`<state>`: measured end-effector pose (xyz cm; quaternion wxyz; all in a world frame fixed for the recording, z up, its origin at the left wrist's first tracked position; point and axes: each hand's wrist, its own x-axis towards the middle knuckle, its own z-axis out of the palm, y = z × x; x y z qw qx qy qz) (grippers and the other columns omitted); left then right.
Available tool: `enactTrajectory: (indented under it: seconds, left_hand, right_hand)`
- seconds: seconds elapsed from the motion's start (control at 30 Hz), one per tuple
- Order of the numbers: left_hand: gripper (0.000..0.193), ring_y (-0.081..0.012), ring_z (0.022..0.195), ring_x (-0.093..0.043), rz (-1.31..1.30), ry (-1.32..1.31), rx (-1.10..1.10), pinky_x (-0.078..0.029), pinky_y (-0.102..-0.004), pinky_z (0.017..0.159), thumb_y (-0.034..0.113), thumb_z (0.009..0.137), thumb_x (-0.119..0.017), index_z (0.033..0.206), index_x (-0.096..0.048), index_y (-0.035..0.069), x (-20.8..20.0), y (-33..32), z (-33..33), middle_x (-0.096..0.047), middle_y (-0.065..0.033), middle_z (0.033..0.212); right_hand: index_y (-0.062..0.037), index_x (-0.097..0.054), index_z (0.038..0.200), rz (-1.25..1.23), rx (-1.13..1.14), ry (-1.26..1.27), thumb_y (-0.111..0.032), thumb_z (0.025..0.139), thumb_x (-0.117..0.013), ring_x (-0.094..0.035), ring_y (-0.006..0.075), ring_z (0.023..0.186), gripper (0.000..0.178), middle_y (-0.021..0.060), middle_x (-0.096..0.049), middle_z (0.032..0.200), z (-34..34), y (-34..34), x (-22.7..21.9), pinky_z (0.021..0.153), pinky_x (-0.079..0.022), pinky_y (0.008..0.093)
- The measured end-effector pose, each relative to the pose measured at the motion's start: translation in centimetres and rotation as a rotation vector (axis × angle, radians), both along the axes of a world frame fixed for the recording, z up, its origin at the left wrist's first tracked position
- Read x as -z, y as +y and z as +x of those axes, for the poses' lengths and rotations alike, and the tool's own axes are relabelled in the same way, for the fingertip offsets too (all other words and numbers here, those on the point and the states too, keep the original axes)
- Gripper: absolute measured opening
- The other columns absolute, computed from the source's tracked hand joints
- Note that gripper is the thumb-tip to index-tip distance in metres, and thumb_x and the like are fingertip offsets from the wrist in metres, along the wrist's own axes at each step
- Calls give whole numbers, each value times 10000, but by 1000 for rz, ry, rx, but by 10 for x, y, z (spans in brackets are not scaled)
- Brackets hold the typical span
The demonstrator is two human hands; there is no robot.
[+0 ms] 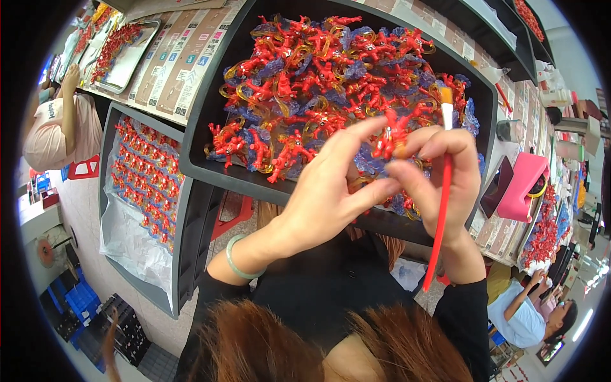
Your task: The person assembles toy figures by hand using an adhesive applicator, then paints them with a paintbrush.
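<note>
pale tiled floor [86,207], red stool [95,167], cardboard-covered bench [191,48], bright white tube light [582,325]

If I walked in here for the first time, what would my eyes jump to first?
Probably the big heap of shiny red, blue and yellow figures in the black tray, across the upper middle. Then the small red figure between the left hand and the right hand, with a red-handled brush in the right one, bristles up. The bright pink object right of the tray stands out too.
</note>
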<state>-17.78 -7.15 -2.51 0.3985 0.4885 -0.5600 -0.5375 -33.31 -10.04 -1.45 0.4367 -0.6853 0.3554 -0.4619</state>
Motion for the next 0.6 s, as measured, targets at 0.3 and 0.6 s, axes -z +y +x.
enactTrajectory:
  seconds: [0.3,0.6]
  left_hand:
    - [322,-82,883,-514,369,673,72,-422,-239,787,70,811,-541,1114,-459,-6,4,-3,4,-537,-40,975]
    - [259,-73,584,-471,255,818,-87,-402,-230,520,207,853,-486,1043,-501,31,16,-10,25,-532,-46,897]
  right_hand:
    - [47,-577,884,51,-33,-139,-234,877,-419,-490,114,638,323,84,-547,715,-14,-8,-18,642,-426,261]
    - [21,-561,844,201,115,159,-77,814,-521,-539,145,602,110,103,-566,687,-10,-19,-6,536,-414,245]
